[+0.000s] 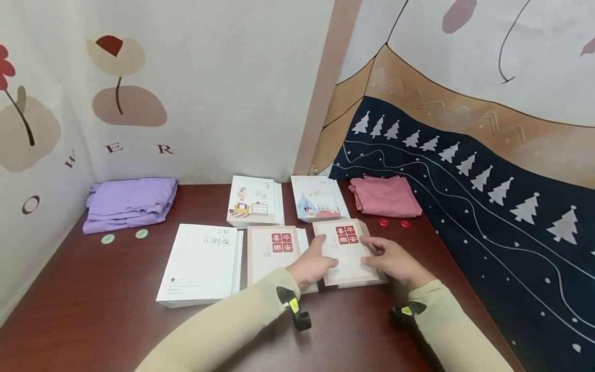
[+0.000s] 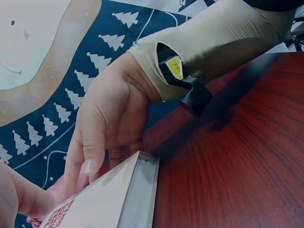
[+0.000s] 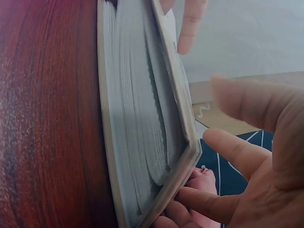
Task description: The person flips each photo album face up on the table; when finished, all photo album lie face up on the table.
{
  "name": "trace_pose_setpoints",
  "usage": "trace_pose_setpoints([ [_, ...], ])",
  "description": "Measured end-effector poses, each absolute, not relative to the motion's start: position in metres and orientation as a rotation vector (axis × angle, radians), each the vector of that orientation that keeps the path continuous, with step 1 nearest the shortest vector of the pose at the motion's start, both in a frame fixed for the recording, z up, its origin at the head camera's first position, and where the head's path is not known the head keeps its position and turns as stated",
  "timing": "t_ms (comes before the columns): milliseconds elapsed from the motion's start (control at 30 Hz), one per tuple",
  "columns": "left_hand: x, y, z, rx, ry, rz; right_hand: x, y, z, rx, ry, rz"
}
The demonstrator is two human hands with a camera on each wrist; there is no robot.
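- On the dark red wooden table (image 1: 116, 320), near its right side, lies a cream hardcover book with a red four-square label (image 1: 347, 252); its label shows white Chinese characters, 平安喜樂.
- At that book's left edge the left hand (image 1: 312, 266) rests with its thumb laid across the cover and the other fingers out of sight behind the hand, so how they lie cannot be told.
- From the right, the right hand (image 1: 394, 261) lies on the cover with fingers loosely spread and reaching leftward; the right wrist view shows fingertips (image 3: 190, 199) touching the cover's corner where the page block fans slightly.
- Just left of this book sits a second cream book with the same red label (image 1: 274, 254), partly under the left hand.
- Further left lies a plain white book with small grey Chinese writing (image 1: 202, 262); the characters include 你好 and 旧时光.
- Behind these stand two illustrated white books, one with a yellow armchair drawing (image 1: 254, 201) and one with a blue tent drawing (image 1: 317, 199).
- At the back left is a folded lilac cloth (image 1: 130, 202) with two green round tokens (image 1: 124, 236) before it.
- At the back right is a folded pink cloth (image 1: 385, 196) beside two red round tokens (image 1: 394, 223).
- Along the left wall (image 1: 209, 103), loose letters read O, W, E, R.
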State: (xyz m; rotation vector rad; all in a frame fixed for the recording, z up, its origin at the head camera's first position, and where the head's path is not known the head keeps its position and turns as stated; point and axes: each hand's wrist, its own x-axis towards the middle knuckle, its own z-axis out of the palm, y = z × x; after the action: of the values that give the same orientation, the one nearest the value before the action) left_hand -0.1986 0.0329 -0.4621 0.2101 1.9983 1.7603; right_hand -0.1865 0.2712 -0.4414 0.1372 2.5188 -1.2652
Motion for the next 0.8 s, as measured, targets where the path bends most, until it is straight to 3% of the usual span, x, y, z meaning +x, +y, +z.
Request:
trace_pose_setpoints([
  [533, -0.197, 0.026, -0.457, 0.35, 2.088, 1.712, -0.183, 0.269, -0.436, 0.14, 2.546, -1.257],
  [800, -0.192, 0.017, -0.435, 0.492, 2.137, 1.705, -0.167, 0.259, -0.415, -0.168, 2.499, -1.386],
])
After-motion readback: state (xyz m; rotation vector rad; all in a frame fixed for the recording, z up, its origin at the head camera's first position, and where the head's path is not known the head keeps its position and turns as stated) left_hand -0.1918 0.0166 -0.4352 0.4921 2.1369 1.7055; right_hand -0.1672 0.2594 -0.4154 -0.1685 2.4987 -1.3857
